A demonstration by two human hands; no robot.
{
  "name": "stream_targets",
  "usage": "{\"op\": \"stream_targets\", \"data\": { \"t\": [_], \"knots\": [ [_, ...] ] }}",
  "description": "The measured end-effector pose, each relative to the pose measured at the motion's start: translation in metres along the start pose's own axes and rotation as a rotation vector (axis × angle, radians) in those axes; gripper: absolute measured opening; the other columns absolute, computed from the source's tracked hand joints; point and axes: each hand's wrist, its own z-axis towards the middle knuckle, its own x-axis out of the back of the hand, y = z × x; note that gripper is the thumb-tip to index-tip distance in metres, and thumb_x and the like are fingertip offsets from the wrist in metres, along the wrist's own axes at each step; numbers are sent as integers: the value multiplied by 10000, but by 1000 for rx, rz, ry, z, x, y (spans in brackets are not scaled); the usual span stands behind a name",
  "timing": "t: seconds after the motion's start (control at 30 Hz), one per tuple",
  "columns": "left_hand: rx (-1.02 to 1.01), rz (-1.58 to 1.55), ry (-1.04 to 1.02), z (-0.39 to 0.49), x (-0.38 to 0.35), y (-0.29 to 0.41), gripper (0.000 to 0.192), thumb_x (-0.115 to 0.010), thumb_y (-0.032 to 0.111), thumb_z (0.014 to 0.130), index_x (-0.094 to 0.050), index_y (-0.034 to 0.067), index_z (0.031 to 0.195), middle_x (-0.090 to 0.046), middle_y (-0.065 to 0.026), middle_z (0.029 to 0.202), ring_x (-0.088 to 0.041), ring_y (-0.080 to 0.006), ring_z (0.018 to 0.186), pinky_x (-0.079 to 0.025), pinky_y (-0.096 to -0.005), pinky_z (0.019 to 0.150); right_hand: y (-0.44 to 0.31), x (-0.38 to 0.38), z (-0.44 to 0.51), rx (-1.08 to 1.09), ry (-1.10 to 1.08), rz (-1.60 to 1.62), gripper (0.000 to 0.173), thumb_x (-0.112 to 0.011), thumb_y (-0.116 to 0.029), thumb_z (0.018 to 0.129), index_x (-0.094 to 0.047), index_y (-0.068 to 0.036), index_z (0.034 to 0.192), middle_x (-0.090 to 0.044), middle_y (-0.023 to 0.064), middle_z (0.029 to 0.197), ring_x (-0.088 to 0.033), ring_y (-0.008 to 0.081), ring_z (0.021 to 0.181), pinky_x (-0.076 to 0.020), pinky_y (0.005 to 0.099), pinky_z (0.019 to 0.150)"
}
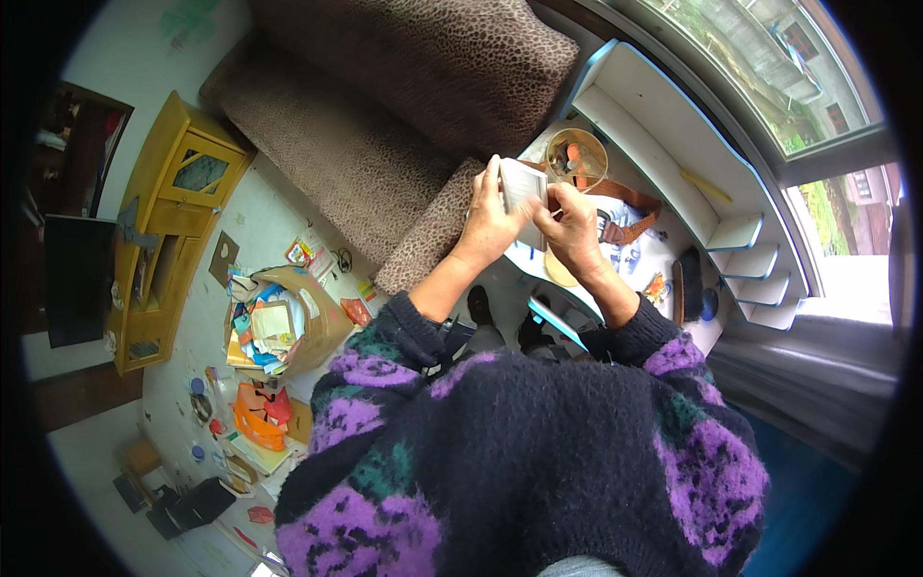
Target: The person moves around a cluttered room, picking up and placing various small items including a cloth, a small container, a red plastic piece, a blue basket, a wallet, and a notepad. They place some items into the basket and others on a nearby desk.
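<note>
A pale, flat, box-like object (pixel 520 189) is upright in my left hand (pixel 490 222), which grips it from its left side with the fingers up along the edge; that thumb is blurred. My right hand (pixel 571 225) has its fingers bent against the right edge of the same object. What the right fingertips pinch, if anything, is hidden. Just beyond the hands stands a round see-through container (pixel 577 159) with orange and other small items in it. A brown woven belt (pixel 638 216) with a buckle lies on the white desk (pixel 627 278) to the right.
A leopard-print sofa (pixel 339 137) stands at the upper left. A white shelf unit with blue edges (pixel 670 122) rises behind the desk, which also bears a dark brush (pixel 690 285). On the floor at left are a full cardboard box (pixel 321 328) and an orange bag (pixel 256 418).
</note>
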Motion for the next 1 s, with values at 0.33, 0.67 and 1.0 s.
{"op": "stream_targets", "data": {
  "t": [0.33, 0.67, 1.0],
  "knots": [
    [74, -356, 127, -3, 47, -21, 267, -666, 283, 864, -631, 23, 912, -628, -15, 786, -551, -85, 735, -472, -237, 681, 0, -25, 16, -479, -370, 734, 399, -743, -152, 770, -566, -6, 1096, -614, 40, 988, -567, 129, 924, -444, 288, 842],
    [523, 788, -751, -74, 136, -171, 689, -752, 476, 652, -599, 29, 1153, -608, -209, 1119, -579, -355, 1042, -442, -389, 925, -22, -30, 10, -238, -224, 660, 212, -696, -89, 825, -589, -3, 986, -623, 9, 859, -562, 81, 785, -480, 240, 694],
    [419, -1425, -398, -48, 89, 20, 664, -531, 395, 902, -279, 33, 1398, -449, -153, 1324, -467, -273, 1214, -419, -468, 989, -41, -17, -10, 796, -46, -179, 299, -617, 8, 662, -655, -67, 949, -546, 172, 1191, -522, 342, 1094, -425, 445, 941]
  ]
}}
